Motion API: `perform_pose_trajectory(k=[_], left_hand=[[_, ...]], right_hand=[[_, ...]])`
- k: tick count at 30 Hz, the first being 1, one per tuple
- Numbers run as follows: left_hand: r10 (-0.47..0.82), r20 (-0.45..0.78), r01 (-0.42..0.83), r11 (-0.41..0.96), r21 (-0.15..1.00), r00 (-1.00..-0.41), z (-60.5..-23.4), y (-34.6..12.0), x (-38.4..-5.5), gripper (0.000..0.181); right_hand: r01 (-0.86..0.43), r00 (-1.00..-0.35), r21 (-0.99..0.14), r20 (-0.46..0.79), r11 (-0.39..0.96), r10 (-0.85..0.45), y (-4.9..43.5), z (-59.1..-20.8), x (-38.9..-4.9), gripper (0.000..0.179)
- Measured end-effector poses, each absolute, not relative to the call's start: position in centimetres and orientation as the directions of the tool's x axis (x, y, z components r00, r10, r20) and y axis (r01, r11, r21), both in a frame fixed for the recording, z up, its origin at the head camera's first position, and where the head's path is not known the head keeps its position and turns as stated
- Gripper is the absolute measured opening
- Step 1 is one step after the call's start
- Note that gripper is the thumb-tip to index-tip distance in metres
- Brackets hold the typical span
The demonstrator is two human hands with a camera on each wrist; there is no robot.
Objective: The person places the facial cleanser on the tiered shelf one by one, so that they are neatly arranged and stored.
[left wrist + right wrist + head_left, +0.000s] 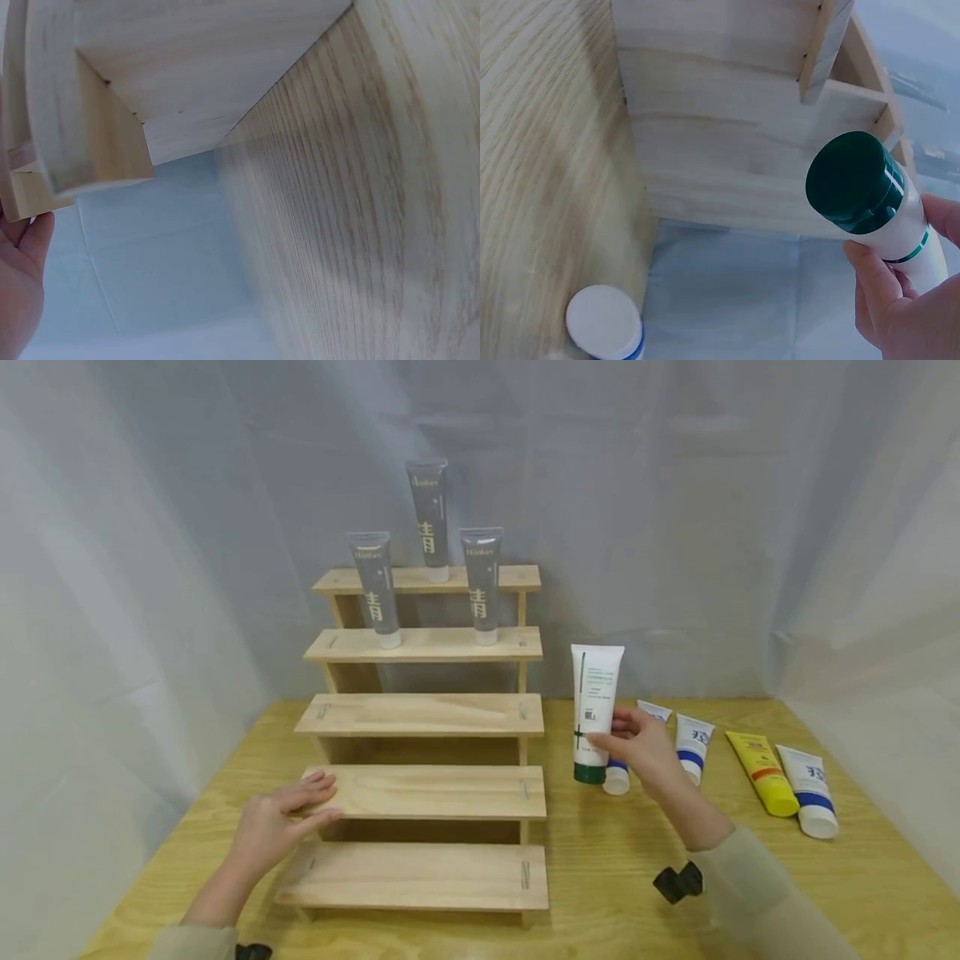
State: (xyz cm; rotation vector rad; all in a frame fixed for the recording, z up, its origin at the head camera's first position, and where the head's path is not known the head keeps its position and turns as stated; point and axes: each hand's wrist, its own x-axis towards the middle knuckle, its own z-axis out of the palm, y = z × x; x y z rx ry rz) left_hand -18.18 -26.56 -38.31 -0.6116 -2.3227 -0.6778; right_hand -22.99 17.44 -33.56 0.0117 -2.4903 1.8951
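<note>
My right hand (647, 750) grips a white tube with a green cap (597, 693), held upright above the table to the right of a stepped wooden rack (423, 714). In the right wrist view, the tube's dark green cap (855, 184) points toward the camera, with thumb and fingers around the white body. My left hand (277, 822) rests on the left end of the rack's second step from the bottom, fingers fairly straight. Grey tubes stand cap-down on the rack: one (430, 518) on the top step, a left one (377, 589) and a right one (482, 585) on the step below.
On the table (607, 877) right of the rack lie several white tubes with blue bands, such as one (808, 789) at the far right. A yellow tube (763, 772) lies beside it. Pale sheeting (637, 510) hangs behind and at both sides.
</note>
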Motion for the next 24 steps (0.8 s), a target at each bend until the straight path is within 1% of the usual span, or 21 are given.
perform_pose_trajectory(k=[5, 11, 18, 24], left_hand=[[0.253, 0.684, 0.581, 0.756, 0.301, -0.684, -38.2, -26.5, -18.1, 0.036], [0.255, 0.682, 0.583, 0.753, 0.306, -0.686, -38.2, -26.6, -18.1, 0.036], [0.253, 0.678, 0.576, 0.758, 0.304, -0.69, -38.1, -26.5, -18.1, 0.036], [0.251, 0.67, 0.572, 0.759, 0.311, -0.698, -38.1, -26.5, -18.0, 0.036]], right_hand=[[-0.032, -0.999, -0.966, 0.031, 0.258, -0.008, 16.7, -32.6, -22.3, 0.056], [-0.094, -0.995, -0.961, 0.087, 0.262, -0.039, 15.6, -31.5, -21.8, 0.054], [-0.178, -0.982, -0.968, 0.163, 0.178, -0.095, 13.9, -30.0, -21.7, 0.048], [-0.196, -0.977, -0.969, 0.181, 0.15, -0.108, 12.2, -28.8, -21.7, 0.048]])
